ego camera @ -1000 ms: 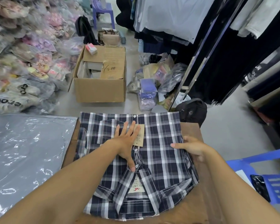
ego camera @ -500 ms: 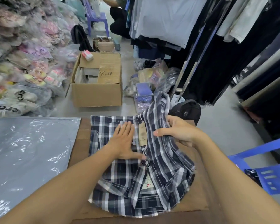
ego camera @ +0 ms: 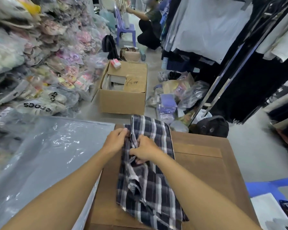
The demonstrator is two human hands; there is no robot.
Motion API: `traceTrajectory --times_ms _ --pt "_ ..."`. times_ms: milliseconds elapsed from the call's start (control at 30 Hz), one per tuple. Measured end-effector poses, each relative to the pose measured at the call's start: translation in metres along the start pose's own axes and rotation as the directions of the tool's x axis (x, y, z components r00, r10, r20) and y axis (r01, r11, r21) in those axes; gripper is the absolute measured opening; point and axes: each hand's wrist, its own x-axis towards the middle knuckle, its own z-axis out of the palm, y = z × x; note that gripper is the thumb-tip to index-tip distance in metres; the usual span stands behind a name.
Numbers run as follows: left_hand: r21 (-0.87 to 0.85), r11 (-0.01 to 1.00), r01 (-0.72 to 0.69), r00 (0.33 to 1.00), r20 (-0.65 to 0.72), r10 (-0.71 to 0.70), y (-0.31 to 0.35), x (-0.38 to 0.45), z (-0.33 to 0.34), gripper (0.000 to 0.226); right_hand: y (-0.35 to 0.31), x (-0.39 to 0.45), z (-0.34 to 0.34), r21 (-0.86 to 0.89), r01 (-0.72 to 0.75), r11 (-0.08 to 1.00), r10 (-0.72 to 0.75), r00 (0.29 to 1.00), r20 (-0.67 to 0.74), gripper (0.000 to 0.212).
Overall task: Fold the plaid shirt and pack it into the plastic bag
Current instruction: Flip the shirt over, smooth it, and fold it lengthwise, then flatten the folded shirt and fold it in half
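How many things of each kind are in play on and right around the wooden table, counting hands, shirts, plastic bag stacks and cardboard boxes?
Hands: 2, the left hand and right hand, both gripping the shirt.
Plaid shirt: 1, folded lengthwise on the wooden table.
Plastic bag stack: 1, lying left of the table.
Cardboard box: 1, open, on the floor beyond the table.
Total: 5.

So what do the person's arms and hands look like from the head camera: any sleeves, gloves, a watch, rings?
Both forearms are bare for as far as the frame shows, with no sleeve or cuff in view. The left hand and right hand wear no gloves. No watch or band shows at either wrist, and no rings show on the visible fingers, though several are tucked into the cloth and the picture is slightly blurred.
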Motion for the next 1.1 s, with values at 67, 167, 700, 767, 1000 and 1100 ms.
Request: traceTrajectory --times_ms 67,167,700,767,1000,1100 --pt "-0.199 0.969 0.148 0.988 0.066 -0.137 0.007 0.002 -0.002 0.037 0.001 0.008 0.014 -0.074 -0.001 0.997 0.000 1.000 -0.017 0.021" --pt "-0.125 0.971 0.203 0.975 0.114 -0.189 0.005 0.007 0.000 0.048 0.007 0.016 0.027 -0.120 -0.013 0.993 0.010 1.000 -0.026 0.030" --pt "-0.129 0.936 0.326 0.945 0.076 -0.319 -0.020 0.033 0.003 0.011 0.014 0.010 0.028 -0.029 0.115 0.993 -0.082 0.840 0.537 0.046" --pt "0.113 0.958 0.265 0.964 -0.045 -0.262 -0.018 0.036 0.006 0.019 0.012 0.012 0.025 -0.005 0.091 0.996 -0.075 0.847 0.526 0.038" --pt "0.562 0.755 -0.337 0.940 0.147 0.309 0.006 0.007 0.014 0.081 0.019 0.045 -0.074 -0.023 0.154 0.988 -0.155 0.961 -0.230 0.019" --pt "0.654 0.618 -0.437 0.868 0.488 0.097 0.002 0.005 0.016 0.144 0.035 0.069 -0.111 -0.202 0.128 0.971 -0.186 0.934 -0.304 0.040"
